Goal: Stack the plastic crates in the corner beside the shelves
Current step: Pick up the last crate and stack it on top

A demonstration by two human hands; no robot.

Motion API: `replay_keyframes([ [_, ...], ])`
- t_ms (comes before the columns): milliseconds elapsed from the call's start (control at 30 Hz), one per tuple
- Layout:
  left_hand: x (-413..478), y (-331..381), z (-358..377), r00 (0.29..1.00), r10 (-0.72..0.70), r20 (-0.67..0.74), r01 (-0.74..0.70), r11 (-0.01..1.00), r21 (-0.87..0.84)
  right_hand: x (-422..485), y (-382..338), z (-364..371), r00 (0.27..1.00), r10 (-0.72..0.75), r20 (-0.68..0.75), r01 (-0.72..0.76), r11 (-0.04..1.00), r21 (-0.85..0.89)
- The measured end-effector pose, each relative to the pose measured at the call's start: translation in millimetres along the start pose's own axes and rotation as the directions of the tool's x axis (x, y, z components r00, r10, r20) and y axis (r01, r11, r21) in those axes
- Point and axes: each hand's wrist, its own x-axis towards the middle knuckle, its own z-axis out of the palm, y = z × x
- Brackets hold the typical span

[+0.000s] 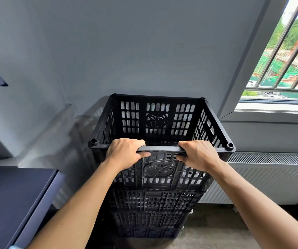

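- Black perforated plastic crate [155, 121], square and open-topped, sits uppermost on a column of similar black slatted crates [150, 212]. The column stands on the bare concrete floor [207, 236] against the grey painted wall [108, 51]. It lies between the dark blue metal shelves [10, 194] on the left and the white ribbed radiator [270, 177] below the barred window [279, 51].
- Left hand [125, 153]: fingers curled over the flat near rim [162, 149] of the top crate, thumb tucked beneath it. This is a full wrap-around hold, left of centre.
- Right hand [198, 155]: the mirror arrangement right of centre, fingers hooked over the same rim and thumb pressed under it. The two hands are near each other but apart.
- Step in hand (judged): seating the top crate onto the column. Its base appears to meet the crate below, but whether it is fully settled on all four corners cannot be told, since the far underside is hidden.
- Progress (judged): the column is already several crates tall and close to the corner, so the task looks well advanced. Whether further crates wait elsewhere is not shown.
- Next move (judged): check that the corners line up with those beneath, then press or nudge the rim until the crate sits level.
- Release (judged): let go with both hands together, so that the tall, light column is not tipped toward the wall or the radiator.
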Motion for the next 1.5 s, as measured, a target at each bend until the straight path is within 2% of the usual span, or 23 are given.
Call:
replay_keyframes([
  [400, 2, 1, 1, 1.000, 0.005, -0.017, -0.005, 1.000, 0.007, 3, 1, 5, 0.999, 0.039, 0.010, -0.039, 0.999, 0.015],
  [667, 3, 2, 5, 0.999, -0.004, -0.032, 0.005, 0.999, 0.040, -1, -1, 13, 0.996, 0.036, -0.085, -0.036, 0.999, 0.011],
  [833, -8, 7, 9, 0.996, -0.020, -0.085, 0.025, 0.998, 0.056, -9, -8, 18, 0.987, 0.086, -0.137, -0.089, 0.996, -0.020],
  [967, -11, 6, 0, 0.999, -0.031, -0.020, 0.030, 0.998, -0.047, -10, -11, 17, 0.985, 0.094, -0.142, -0.098, 0.995, -0.023],
  [1200, -24, 12, -3, 0.999, -0.051, -0.005, 0.049, 0.984, -0.173, -13, -8, 11, 0.996, 0.054, -0.071, -0.052, 0.998, 0.023],
  [1500, -29, 31, -26, 0.993, -0.104, 0.048, 0.114, 0.894, -0.433, -24, 7, -2, 0.998, -0.043, 0.049, 0.034, 0.985, 0.169],
])
